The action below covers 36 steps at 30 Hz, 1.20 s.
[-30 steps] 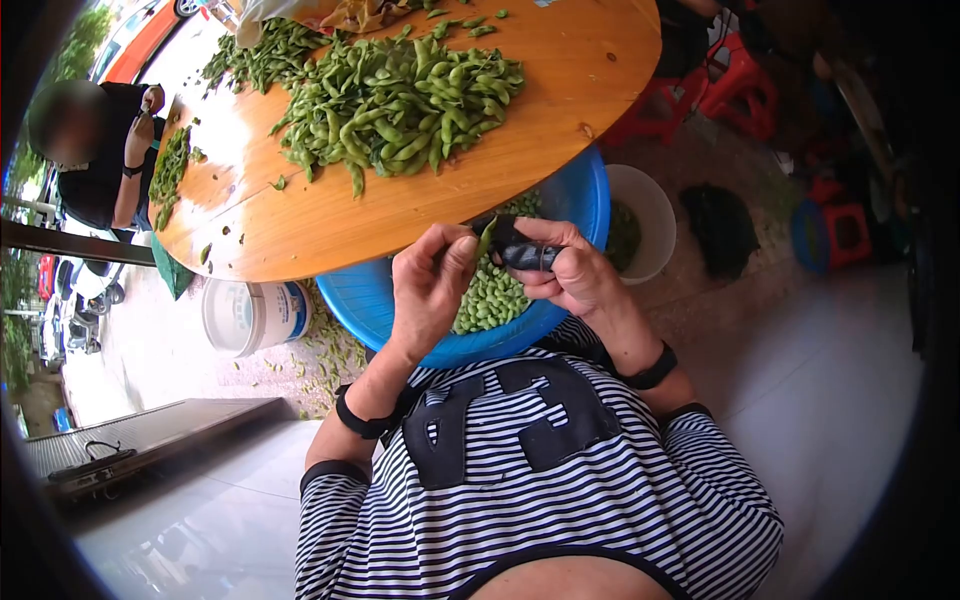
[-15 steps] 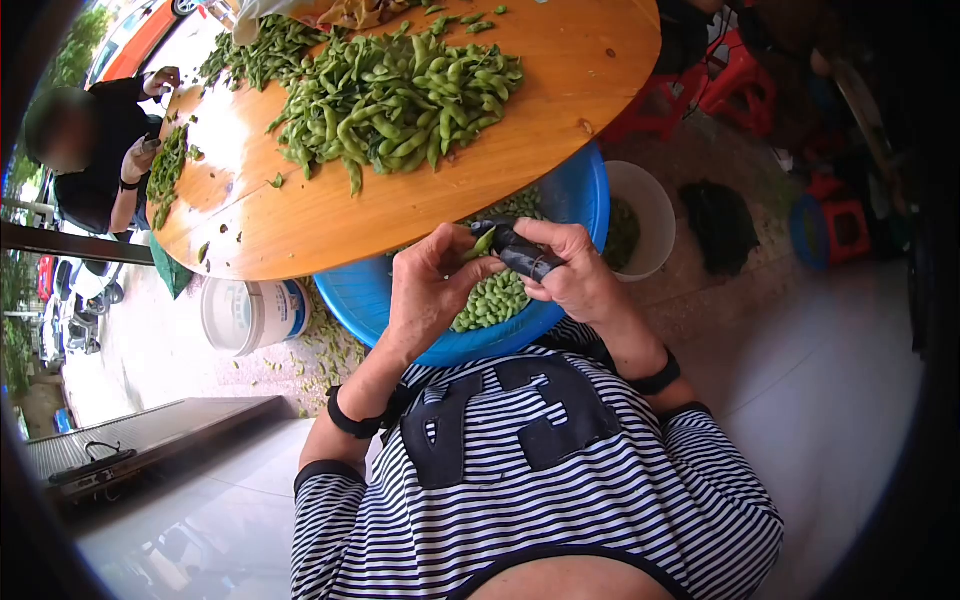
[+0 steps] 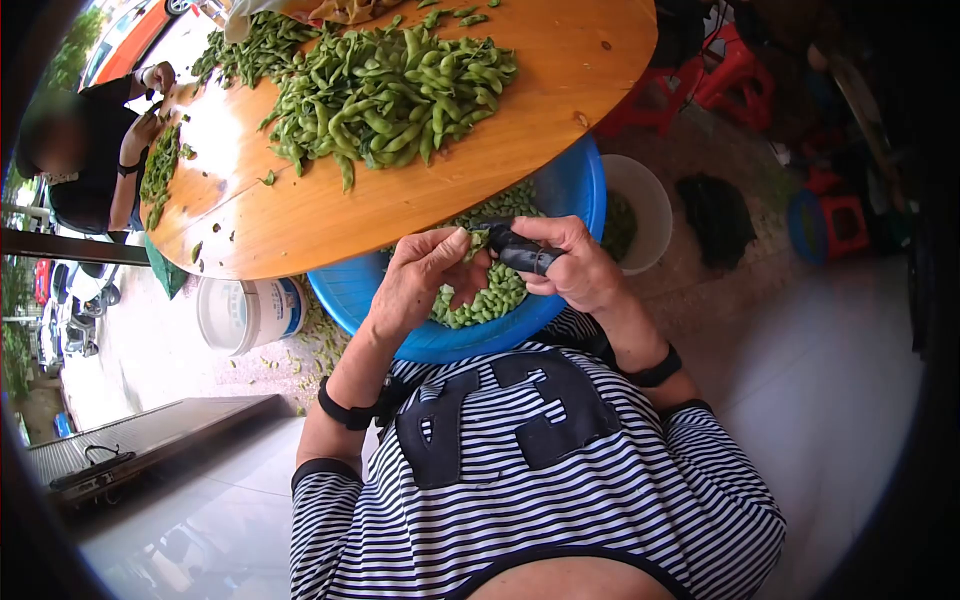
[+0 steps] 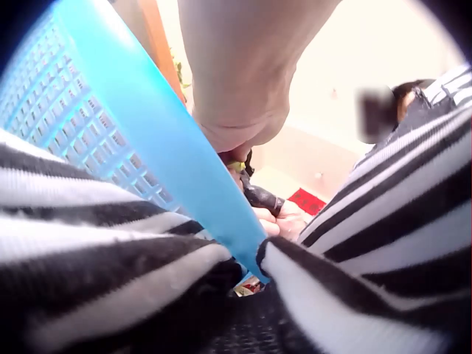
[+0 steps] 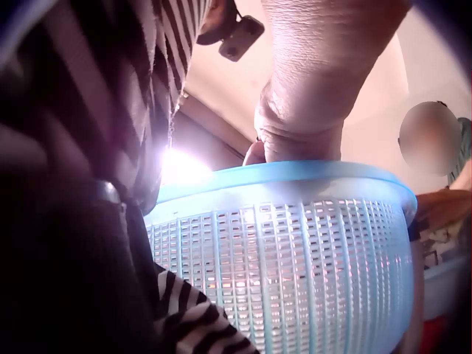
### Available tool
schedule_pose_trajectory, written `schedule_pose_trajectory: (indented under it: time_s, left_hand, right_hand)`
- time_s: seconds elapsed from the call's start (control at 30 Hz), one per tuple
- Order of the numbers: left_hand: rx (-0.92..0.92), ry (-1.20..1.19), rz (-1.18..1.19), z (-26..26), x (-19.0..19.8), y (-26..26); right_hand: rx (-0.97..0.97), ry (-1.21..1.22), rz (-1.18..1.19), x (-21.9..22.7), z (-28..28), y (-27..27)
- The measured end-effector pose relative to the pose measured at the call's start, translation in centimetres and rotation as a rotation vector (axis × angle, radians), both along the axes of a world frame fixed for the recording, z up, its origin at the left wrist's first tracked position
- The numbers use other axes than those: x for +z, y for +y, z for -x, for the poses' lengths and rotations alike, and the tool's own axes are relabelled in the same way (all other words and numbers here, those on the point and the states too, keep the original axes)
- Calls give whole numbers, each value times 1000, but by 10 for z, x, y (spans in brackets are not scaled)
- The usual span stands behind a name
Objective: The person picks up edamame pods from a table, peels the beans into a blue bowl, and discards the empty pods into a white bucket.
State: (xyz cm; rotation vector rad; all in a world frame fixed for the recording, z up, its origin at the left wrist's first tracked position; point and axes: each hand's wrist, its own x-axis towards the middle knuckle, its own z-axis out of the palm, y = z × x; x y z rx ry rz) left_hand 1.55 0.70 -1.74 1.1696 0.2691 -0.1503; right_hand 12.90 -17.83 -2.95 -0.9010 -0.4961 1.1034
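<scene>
In the head view, my left hand (image 3: 418, 275) pinches a green pod (image 3: 478, 240) between thumb and forefinger, its other fingers curled below. My right hand (image 3: 582, 268), with black wrapping (image 3: 525, 252) on its digits, holds the pod's other side. Both hands are over a blue basket (image 3: 345, 300) with shelled green beans (image 3: 490, 300) inside. The left wrist view shows the basket's rim (image 4: 158, 110), the wrapped digits (image 4: 259, 196) and a bit of green beside them. In the right wrist view, the forearm passes behind the basket (image 5: 295, 258), which hides most of the right hand.
A wooden table (image 3: 300, 225) overhangs the basket, bearing a large heap of pods (image 3: 390, 100). Another person (image 3: 95, 150) sits at its far left by more pods (image 3: 160, 178). White buckets (image 3: 245, 315) stand either side of the basket. Red stools (image 3: 735, 80) are at right.
The left hand has shifted slightly left and its lower fingers have spread from the thumb over the beans. The pod sits lower against the black wrapping. The other person's hands have moved.
</scene>
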Motion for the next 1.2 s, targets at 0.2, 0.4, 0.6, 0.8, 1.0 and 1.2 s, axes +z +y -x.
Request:
schedule_pose_trajectory:
  time_s: [0.2, 0.4, 0.6, 0.8, 1.0, 1.2]
  left_hand:
    - [-58, 25, 200, 2, -5, 1]
    - [1, 14, -9, 2, -15, -4]
    - [41, -61, 22, 0, -14, -11]
    - [97, 10, 199, 0, -25, -7]
    - [-9, -54, -496, 17, -3, 5]
    - [702, -131, -1333, 4, 21, 59]
  right_hand:
    - [-41, -219, 21, 7, 0, 3]
    - [-351, -1072, 299, 21, 22, 12]
    - [-351, -1141, 310, 20, 27, 14]
    - [-354, -968, 257, 10, 17, 13]
    - [-674, -976, 463, 35, -16, -30]
    - [-992, -1431, 994, 22, -63, -99]
